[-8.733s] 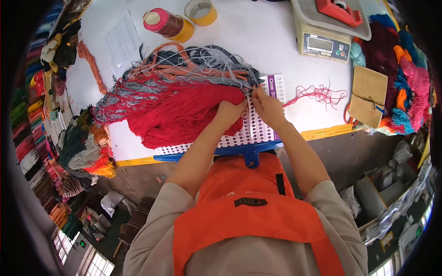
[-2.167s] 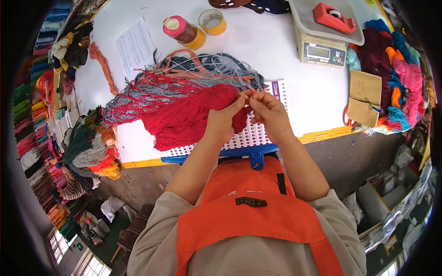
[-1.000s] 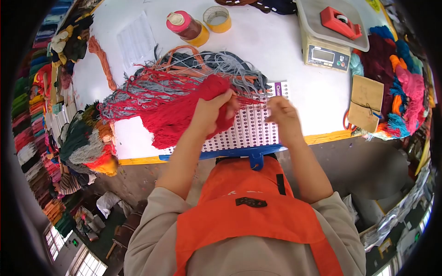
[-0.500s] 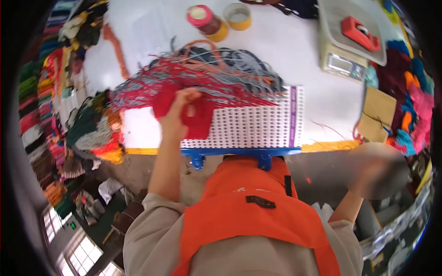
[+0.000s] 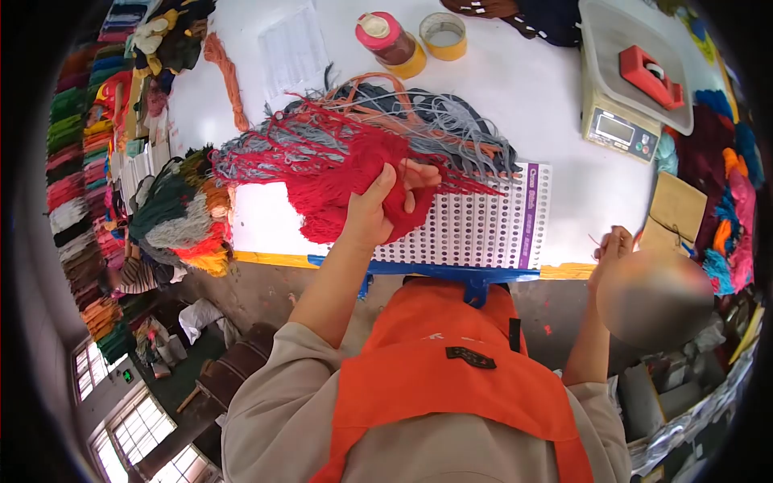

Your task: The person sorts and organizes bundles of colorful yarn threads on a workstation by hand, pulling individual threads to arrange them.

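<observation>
My left hand (image 5: 377,205) is closed around a thick bundle of red yarn (image 5: 326,197), its thumb on top and fingers curled beneath. The bundle hangs over a white perforated card (image 5: 483,221) with a purple strip, laid along the table's near edge. Red and grey strands (image 5: 274,149) are looped along the card's far side, beside darker grey and orange yarn (image 5: 459,121). At the near right edge of the table, my right hand (image 5: 613,245) has its fingers pinched together, with a thin red strand showing at the tips. A blurred round patch hides its wrist.
On the white table stand a pink-topped yarn cone (image 5: 386,40), a tape roll (image 5: 444,37) and a scale (image 5: 620,133) bearing a red tape dispenser (image 5: 651,76). Yarn bundles (image 5: 173,213) crowd the left. A brown pad (image 5: 675,211) lies right. A blue bracket (image 5: 475,278) juts from the edge.
My left hand has moved right with the red yarn, which now spreads wider across the card. My right hand has come up and inward from the lower right to the table edge.
</observation>
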### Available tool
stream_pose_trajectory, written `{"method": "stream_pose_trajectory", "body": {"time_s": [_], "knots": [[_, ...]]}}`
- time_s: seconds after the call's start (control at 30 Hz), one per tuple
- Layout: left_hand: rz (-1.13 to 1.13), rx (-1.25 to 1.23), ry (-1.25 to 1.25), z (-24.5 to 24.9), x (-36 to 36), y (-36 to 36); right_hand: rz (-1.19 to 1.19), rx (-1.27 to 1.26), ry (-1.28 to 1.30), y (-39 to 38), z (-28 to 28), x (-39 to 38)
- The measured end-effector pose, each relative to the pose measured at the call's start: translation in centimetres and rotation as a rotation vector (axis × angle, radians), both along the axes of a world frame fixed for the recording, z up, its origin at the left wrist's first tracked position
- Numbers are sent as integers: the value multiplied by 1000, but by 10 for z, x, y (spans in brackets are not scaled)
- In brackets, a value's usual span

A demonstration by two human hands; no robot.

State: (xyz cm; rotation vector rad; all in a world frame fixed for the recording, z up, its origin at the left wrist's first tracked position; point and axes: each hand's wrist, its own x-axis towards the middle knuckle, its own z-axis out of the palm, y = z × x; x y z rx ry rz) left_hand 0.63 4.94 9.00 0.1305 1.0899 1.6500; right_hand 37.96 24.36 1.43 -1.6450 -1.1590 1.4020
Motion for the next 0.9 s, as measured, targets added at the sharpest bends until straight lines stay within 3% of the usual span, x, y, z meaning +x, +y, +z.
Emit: {"method": "stream_pose_trajectory", "body": {"time_s": [0.1,0.3,0.33,0.47,0.53,0.57,0.6,0.67,0.77,0.9], "knots": [[-120,164,-46,-15,11,5,157,-53,9,-10,-9,-18],[-244,-339,-139,-81,74,52,656,123,-235,-23,-49,-89],[-287,-382,-15,-88,84,59,704,162,-315,-23,-56,-94],[-273,-617,67,-119,116,79,895,239,-517,-19,-60,-103],[-437,-704,380,-130,127,82,950,269,-551,-18,-58,-102],[-626,-799,554,-134,127,85,971,272,-523,-17,-57,-101],[-629,-797,551,-136,130,84,990,276,-497,-15,-57,-99],[-431,-570,447,-132,134,83,1003,272,-481,-13,-57,-97],[-493,-643,398,-120,132,90,994,228,-435,-13,-56,-99],[-576,-511,519,-154,129,88,995,32,-391,-7,-51,-101]]}}
